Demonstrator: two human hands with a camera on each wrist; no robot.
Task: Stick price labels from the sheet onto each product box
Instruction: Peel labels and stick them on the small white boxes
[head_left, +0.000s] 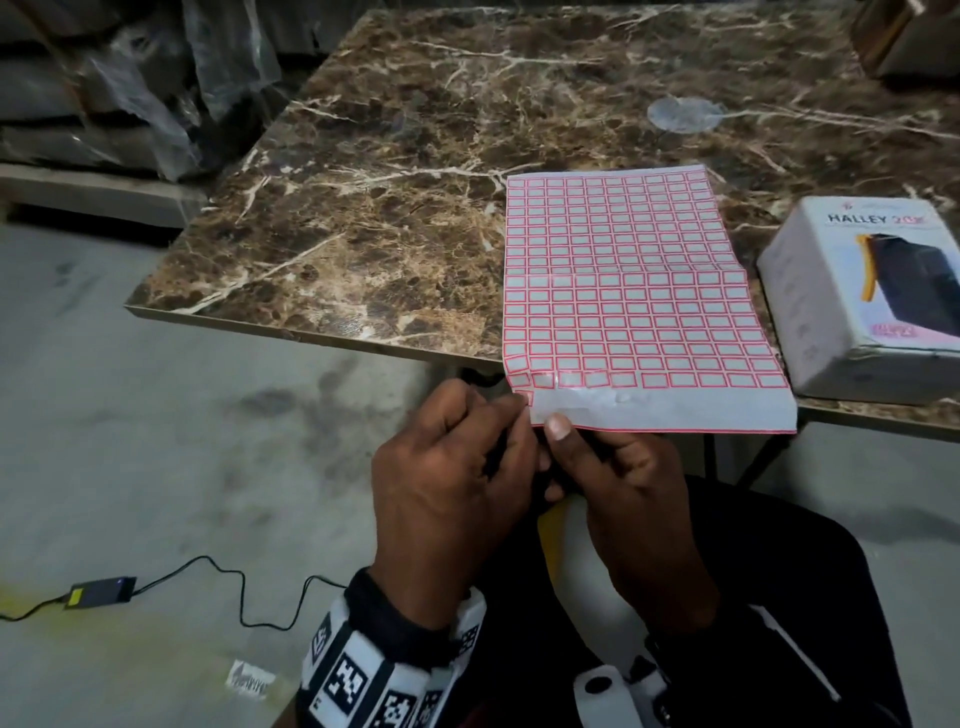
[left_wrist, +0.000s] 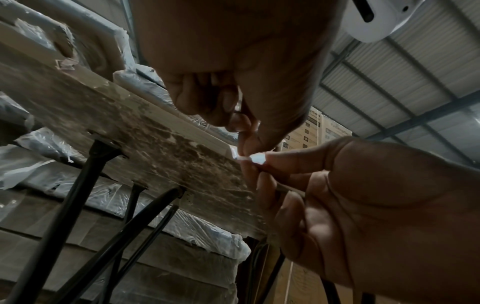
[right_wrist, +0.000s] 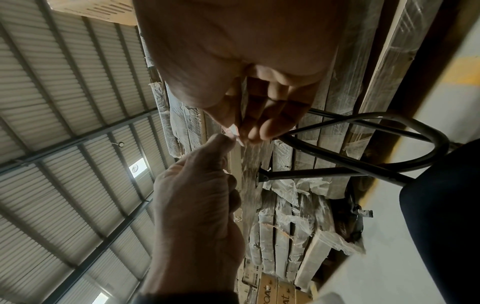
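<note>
A power adapter (head_left: 101, 592) with its cable lies on the floor left of the marble-patterned table (head_left: 395, 218). The label sheet (head_left: 634, 291) overhangs the table's near edge; the left hand (head_left: 447, 478) has a narrow grip pinching its corner label (head_left: 524, 397), while the right hand (head_left: 628, 483) pinches the blank bottom margin. The white box (head_left: 862, 296), right of the sheet, reads "HALLEY".

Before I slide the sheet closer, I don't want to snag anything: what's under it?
The label sheet lies flat on the marble table; its near edge overhangs, pinched by both hands, left and right. Anything thin beneath is covered.
</note>
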